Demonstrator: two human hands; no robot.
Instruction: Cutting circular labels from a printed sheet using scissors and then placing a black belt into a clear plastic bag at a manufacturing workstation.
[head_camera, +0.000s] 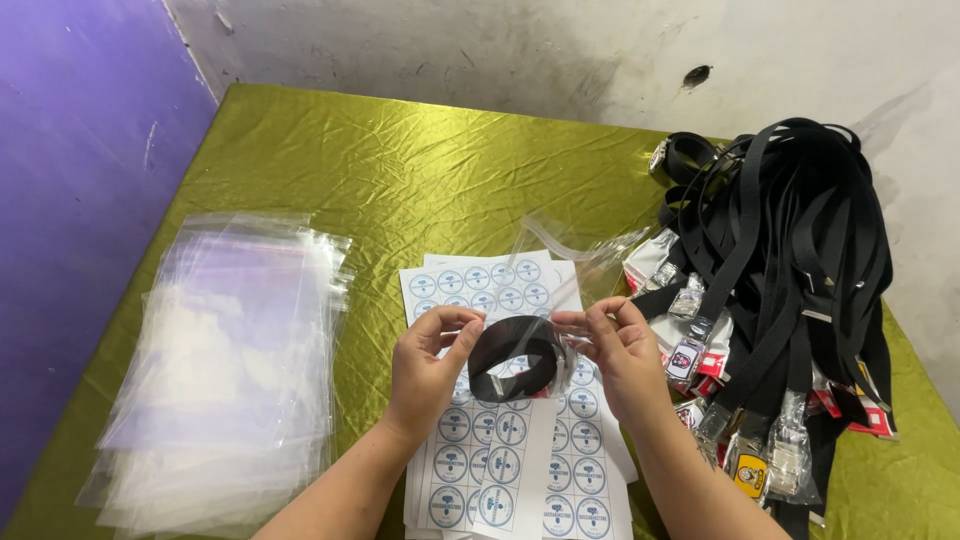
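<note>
Here, rolled black belt (514, 358) in clear bag (560, 300), clamped between left hand (425, 365) and right hand (618, 350) grip above sticker sheets (510, 440); bag stack (225, 370) left, belt pile (780, 280) right on surface (400, 170).

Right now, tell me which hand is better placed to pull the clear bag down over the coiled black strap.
Right, probably. The right hand pinches the clear plastic bag at its mouth, while the left hand steadies the coiled black strap from the other side.
</note>
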